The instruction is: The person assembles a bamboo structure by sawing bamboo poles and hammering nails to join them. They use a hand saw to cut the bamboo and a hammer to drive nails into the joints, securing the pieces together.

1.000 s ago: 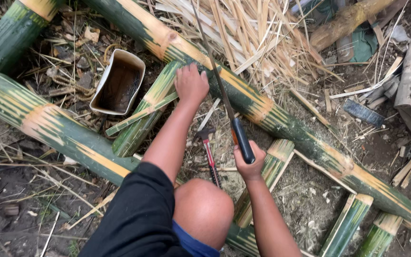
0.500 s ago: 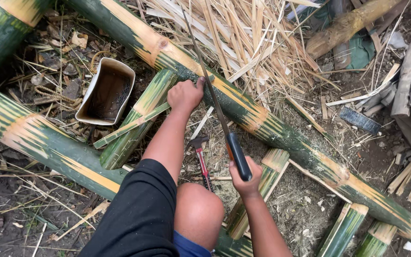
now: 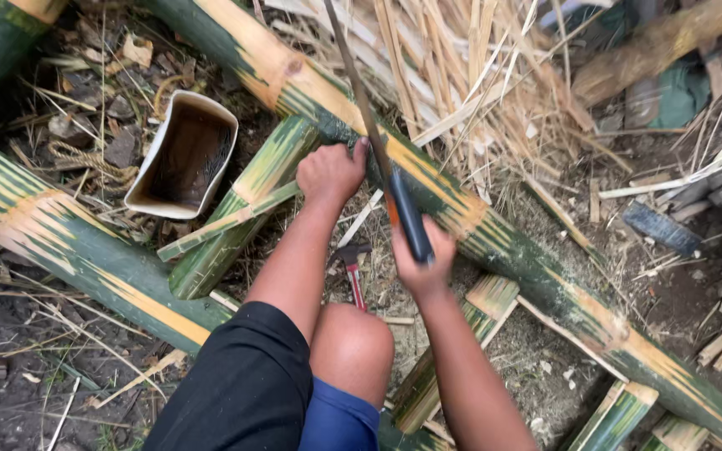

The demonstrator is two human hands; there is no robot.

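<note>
Left hand: the left hand (image 3: 330,171) is closed in a fist, pressed down on the long bamboo pole (image 3: 495,238), its grip wrapped over the pole's upper side just beside the blade.
Right hand: the right hand (image 3: 422,263) has its grip closed around the dark handle of the long knife (image 3: 378,150), whose thin blade runs up and away across the pole.
Pole: it lies on the ground, slanting from the upper left toward the lower right corner, green with yellow bands.
Nearby: a split bamboo piece (image 3: 240,209) lies left of the forearm, an open white container (image 3: 184,154) beyond it, a red-handled hammer (image 3: 353,276) on the ground between the arms, dry bamboo strips (image 3: 478,75) piled behind the pole.
Risk, blade: the left knuckles sit almost touching the blade; I judge a slip off the round, smooth pole could carry the edge into them.
Risk, pole: it rests loose on litter, so it could roll under pressure.
Risk, knee: the bare knee (image 3: 351,347) is close under the handle.
</note>
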